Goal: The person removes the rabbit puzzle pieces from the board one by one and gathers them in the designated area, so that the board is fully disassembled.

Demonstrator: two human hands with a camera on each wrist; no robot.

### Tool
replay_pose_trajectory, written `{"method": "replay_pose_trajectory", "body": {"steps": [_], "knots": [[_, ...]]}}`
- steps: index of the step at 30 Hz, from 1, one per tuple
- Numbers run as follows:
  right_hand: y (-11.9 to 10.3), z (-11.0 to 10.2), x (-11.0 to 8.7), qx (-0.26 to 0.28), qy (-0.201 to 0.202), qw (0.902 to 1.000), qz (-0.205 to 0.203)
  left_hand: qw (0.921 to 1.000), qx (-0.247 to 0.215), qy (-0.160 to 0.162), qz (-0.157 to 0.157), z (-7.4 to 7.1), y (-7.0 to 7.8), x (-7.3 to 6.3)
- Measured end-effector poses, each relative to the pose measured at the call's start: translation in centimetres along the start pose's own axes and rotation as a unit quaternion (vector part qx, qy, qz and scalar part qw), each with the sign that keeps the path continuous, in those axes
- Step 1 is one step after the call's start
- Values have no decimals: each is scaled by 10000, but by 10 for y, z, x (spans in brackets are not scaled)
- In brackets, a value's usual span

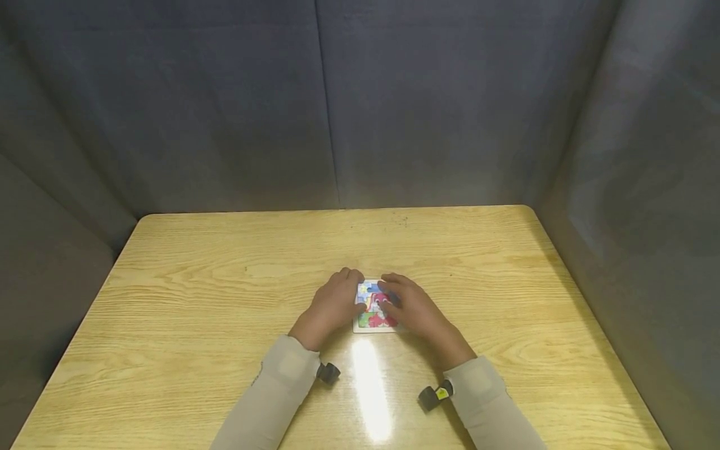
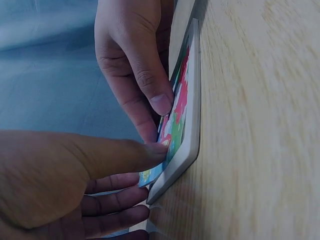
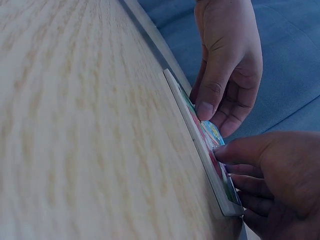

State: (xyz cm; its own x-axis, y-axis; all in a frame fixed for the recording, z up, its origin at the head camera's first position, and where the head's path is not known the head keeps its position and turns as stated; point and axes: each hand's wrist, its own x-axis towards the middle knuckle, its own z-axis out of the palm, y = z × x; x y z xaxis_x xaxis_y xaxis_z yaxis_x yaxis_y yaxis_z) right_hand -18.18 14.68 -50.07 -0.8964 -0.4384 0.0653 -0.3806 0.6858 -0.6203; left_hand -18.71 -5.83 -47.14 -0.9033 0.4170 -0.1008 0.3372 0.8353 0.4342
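A small jigsaw puzzle (image 1: 370, 320) in a pale frame lies flat on the table, its picture pink, green and blue. At its left side is my left hand (image 1: 333, 303), the thumb on the picture and the fingers by the far left corner. My right hand (image 1: 416, 307) covers the puzzle's right part, thumb and fingertips bent over the pieces. The left wrist view shows both thumbs against the puzzle pieces (image 2: 181, 107) inside the frame's rim. From the right side, the right thumb touches the puzzle (image 3: 200, 134); its other fingers are partly hidden behind the frame.
The wooden table (image 1: 197, 300) carries a bright light reflection in front of the puzzle. Dark grey curtains (image 1: 225, 112) hang behind it and on both sides. Each sleeve has a small black wrist camera (image 1: 328, 373) on it.
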Motion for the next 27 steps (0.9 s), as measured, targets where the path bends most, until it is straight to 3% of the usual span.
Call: {"method": "replay_pose_trajectory", "body": {"steps": [15, 27], "knots": [[1, 2, 0, 12, 57, 10000, -50, 9993, 186, 304, 71, 2, 0, 0], [0, 1, -2, 28, 60, 9999, -78, 9995, 160, 271, 38, 5, 0, 2]]}}
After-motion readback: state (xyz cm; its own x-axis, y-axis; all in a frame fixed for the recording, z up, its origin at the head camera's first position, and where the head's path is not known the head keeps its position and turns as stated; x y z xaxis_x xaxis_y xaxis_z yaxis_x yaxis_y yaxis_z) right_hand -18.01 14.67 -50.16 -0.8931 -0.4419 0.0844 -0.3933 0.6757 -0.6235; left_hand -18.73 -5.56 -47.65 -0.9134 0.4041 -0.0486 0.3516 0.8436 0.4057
